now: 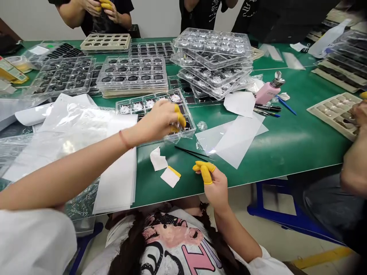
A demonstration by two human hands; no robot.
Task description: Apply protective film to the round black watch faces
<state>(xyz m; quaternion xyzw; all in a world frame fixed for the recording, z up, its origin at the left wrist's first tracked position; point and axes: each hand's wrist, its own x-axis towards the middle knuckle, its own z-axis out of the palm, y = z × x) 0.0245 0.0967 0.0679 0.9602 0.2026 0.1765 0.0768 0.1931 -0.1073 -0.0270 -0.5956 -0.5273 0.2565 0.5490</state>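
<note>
My left hand (163, 117), with yellow finger cots, reaches over a clear plastic compartment tray (187, 131). Its fingers bend down at the tray's right half; blur hides whether anything is between them. Round pieces, some dark and some pale and shiny, fill the tray's compartments. Near the table's front edge, my right hand (215, 183) has its yellow-covered fingertips pinched together. Whatever they may hold is too small to make out. Just beyond them lie black tweezers (192, 152). A crumpled white wipe (158, 159) and a white pad with a yellow edge (171, 176) lie between my hands.
Stacked clear trays (213, 57) stand at the back, beside another tray stack (132, 74). Translucent sheets (233, 143), a pink pump bottle (268, 91) and pens (266, 109) lie rightward. Plastic film (65, 133) covers the left. A co-worker's hand (359, 114) touches a beige tray (329, 114).
</note>
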